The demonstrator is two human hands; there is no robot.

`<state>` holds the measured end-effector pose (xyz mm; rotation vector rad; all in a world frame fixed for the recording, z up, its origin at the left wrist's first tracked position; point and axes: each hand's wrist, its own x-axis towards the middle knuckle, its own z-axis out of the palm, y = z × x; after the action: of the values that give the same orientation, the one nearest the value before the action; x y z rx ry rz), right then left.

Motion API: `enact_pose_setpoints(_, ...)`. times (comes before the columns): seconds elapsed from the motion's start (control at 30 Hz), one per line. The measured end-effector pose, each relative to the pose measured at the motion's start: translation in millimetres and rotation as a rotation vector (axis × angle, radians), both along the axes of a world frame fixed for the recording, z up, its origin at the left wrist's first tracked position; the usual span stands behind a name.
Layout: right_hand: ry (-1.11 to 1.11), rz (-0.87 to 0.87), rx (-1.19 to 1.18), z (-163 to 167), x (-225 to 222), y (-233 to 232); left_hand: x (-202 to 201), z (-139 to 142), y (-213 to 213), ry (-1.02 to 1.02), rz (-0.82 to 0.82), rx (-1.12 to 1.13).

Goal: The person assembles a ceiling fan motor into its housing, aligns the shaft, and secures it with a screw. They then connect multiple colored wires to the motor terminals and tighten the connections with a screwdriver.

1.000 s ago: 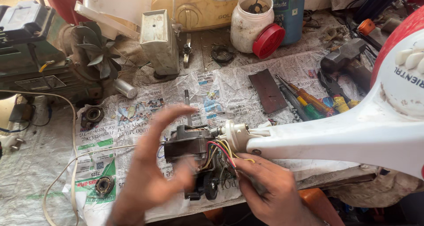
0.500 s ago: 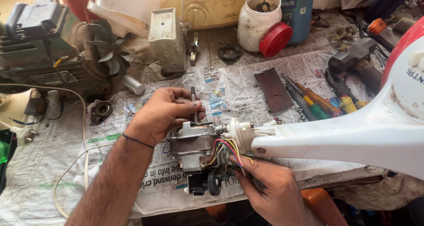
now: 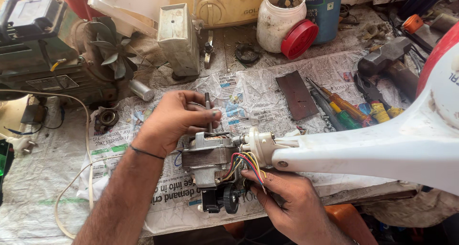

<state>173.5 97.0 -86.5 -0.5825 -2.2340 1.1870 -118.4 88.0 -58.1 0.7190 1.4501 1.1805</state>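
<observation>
Gripping the fan motor (image 3: 208, 159) on the tabletop (image 3: 43, 187).
Left hand (image 3: 174, 120) fingers closed around its shaft (image 3: 208, 112); right hand (image 3: 287, 194) fingers pinched the coloured wires (image 3: 246, 162).

The left hand (image 3: 174, 118) pinches the thin shaft (image 3: 208, 112) of a small fan motor (image 3: 208, 159). The right hand (image 3: 287, 197) touches its coloured wires (image 3: 246, 162) on the desk (image 3: 33, 187).

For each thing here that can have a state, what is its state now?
left hand: fingers pinch the motor shaft
right hand: fingers at the coloured wires
fan motor: uncovered, shaft pointing up, joined to the white stand neck
white jar: open, red lid leaning against it
</observation>
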Motion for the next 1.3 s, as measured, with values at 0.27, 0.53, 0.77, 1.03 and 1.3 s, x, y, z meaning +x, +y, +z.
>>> enact_pose_setpoints(0.27, -0.017, 0.000, -0.113, 1.2, -0.1, 0.1, -3.3, 4.6, 0.6, 0.022, -0.014, -0.080)
enact_pose_setpoints(0.53, -0.055, -0.016, -0.105, 1.1, -0.6, -0.6, 0.4, -5.5, 4.6, 0.201, 0.073, -0.059)
enact_pose_setpoints(0.77, 0.026, 0.005, -0.030, 0.8, -1.0, -0.2, -6.2, -3.7, 2.5, -0.040, 0.104, 0.063)
enact_pose_setpoints(1.03, -0.060, 0.016, -0.100, 2.4, 0.2, 0.9, 1.7, -1.9, 5.1, 0.304, 0.077, 0.031)
enact_pose_setpoints(1.3, -0.014, 0.042, -0.137, 2.7, 0.8, 0.6, -3.8, -3.8, 4.4, -0.001, 0.093, 0.058)
